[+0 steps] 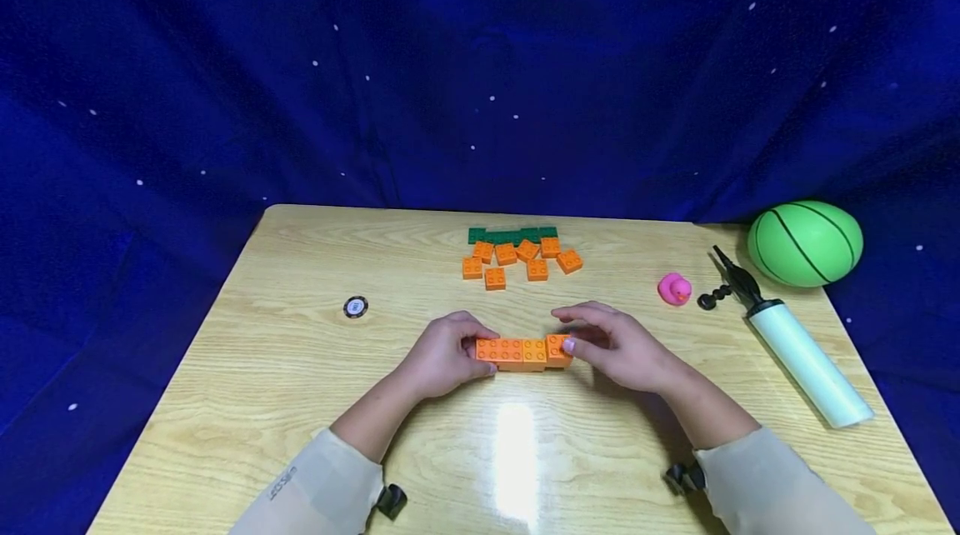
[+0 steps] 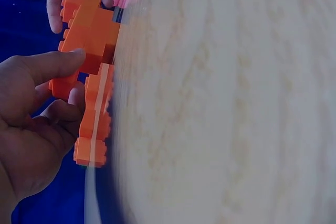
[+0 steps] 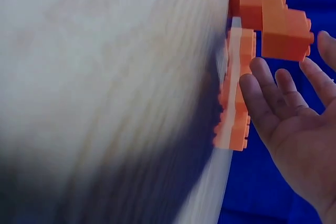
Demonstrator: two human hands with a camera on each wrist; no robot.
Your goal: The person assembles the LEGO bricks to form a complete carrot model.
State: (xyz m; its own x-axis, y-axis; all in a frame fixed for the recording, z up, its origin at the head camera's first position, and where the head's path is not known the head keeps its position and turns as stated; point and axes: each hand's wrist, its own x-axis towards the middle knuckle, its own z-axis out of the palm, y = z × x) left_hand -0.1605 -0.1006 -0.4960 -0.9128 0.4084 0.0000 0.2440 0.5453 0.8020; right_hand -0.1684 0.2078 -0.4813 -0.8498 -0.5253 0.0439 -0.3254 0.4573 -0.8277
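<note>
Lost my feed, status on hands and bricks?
Left hand grips orange brick row. Right hand pinches its other end. Loose orange bricks behind, apart; nothing in the way.

Table [image 1: 247, 368]: pale wood grain, glossy, glare patch near the front edge.
Backdrop [image 1: 480, 60]: deep blue cloth with small white specks, draped behind and to both sides.
Loose orange bricks [image 1: 521, 258]: small scattered cluster at the far middle of the table.
Green bricks [image 1: 513, 234]: flat row just behind the loose orange ones, touching or nearly so.
Round disc [image 1: 356, 307]: dark with a pale centre, alone on the left half.
Pink duck [image 1: 674, 288]: small toy, right of centre.
Black fitting [image 1: 713, 297]: small, just beside the duck.
Hand pump [image 1: 795, 347]: white barrel, black nozzle end, lying diagonally at the right edge.
Green ball [image 1: 805, 242]: black seams, far right corner, near the pump's nozzle.
</note>
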